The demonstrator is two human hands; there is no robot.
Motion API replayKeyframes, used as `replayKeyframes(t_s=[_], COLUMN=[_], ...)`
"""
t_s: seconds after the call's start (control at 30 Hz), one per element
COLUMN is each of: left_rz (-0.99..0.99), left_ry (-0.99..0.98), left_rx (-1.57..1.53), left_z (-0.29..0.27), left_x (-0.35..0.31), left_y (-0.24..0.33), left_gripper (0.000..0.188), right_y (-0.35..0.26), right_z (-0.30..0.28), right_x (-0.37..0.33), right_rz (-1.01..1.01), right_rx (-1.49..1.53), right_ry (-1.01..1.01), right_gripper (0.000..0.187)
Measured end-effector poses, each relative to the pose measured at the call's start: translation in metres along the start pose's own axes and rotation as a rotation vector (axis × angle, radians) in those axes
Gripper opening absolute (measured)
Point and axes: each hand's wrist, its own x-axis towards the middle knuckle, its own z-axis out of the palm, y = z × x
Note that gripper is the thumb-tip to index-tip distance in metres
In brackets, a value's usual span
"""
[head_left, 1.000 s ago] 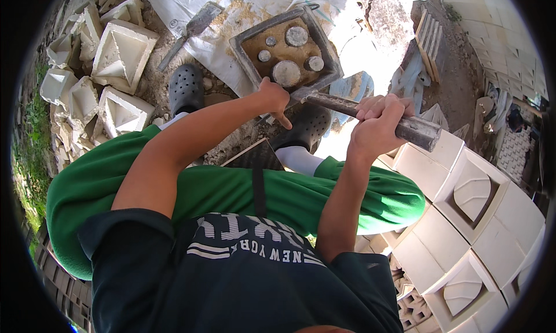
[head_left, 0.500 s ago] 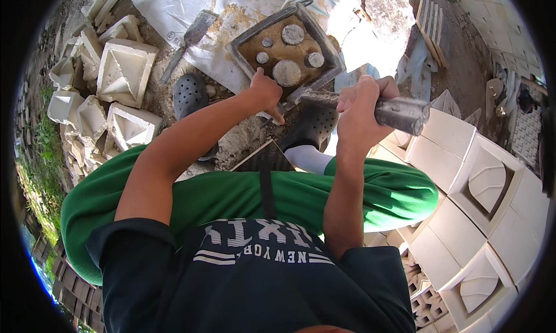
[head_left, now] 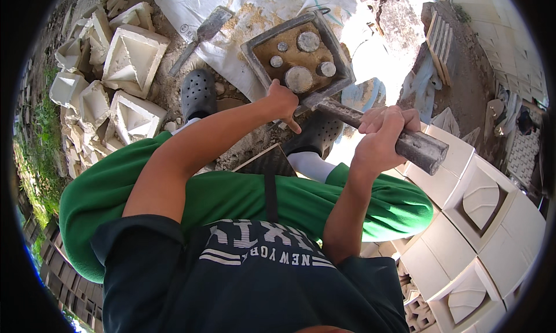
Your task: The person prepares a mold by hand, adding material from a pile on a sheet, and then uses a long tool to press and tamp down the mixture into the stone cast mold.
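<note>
A dark, square-sided mould (head_left: 341, 49) lies tilted on the ground ahead of me, filled with brown sand (head_left: 289, 59). Several grey round cylinders (head_left: 299, 79) of different sizes stand in the sand. My left hand (head_left: 282, 104) is closed at the mould's near edge, the thumb pointing back toward me; the exact grip is partly hidden. In my right hand (head_left: 382, 133) is a long, dusty grey bar with a thick, blocky end (head_left: 425, 151). Its narrower end reaches the mould's near right corner.
A flat trowel (head_left: 202, 34) lies on a white sheet (head_left: 174, 2), left of the mould. Broken pale block pieces (head_left: 134, 60) are heaped at the left. Pale patterned blocks (head_left: 446, 240) stand stacked at the right. My dark clogs (head_left: 198, 92) are close to the mould.
My right hand has come down and to the right, and the bar's thick end has swung toward me. My left hand keeps its place at the mould. The whole view has shifted slightly.
</note>
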Motion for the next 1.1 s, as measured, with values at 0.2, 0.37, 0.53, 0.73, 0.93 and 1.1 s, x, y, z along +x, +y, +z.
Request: replayKeyframes(t_s=[0.2, 0.37, 0.53, 0.73, 0.93, 1.1], left_rz=[0.021, -0.029, -0.211, -0.123, 0.128, 0.195], left_ry=[0.069, 0.072, 0.116, 0.242, 0.829, 0.211], left_rx=[-0.142, -0.081, -0.443, -0.401, -0.091, 0.344], left_z=[0.013, 0.000, 0.001, 0.001, -0.055, -0.052], left_x=[-0.003, -0.007, 0.007, -0.004, 0.012, 0.042], left_y=[0.013, 0.028, 0.044, 0.035, 0.004, 0.004], left_gripper=[0.093, 0.097, 0.097, 0.071, 0.031, 0.039], right_y=[0.010, 0.031, 0.009, -0.006, 0.001, 0.013], right_z=[0.005, -0.006, -0.016, -0.018, -0.028, -0.035], right_x=[0.035, 0.046, 0.056, 0.048, 0.051, 0.055], right_rz=[0.145, 0.077, 0.034, 0.014, 0.045, 0.025], right_rx=[-0.033, -0.081, 0.026, 0.070, 0.074, 0.009], right_ry=[-0.019, -0.019, 0.013, 0.029, 0.040, 0.009], right_gripper=[0.024, 0.025, 0.023, 0.024, 0.024, 0.026])
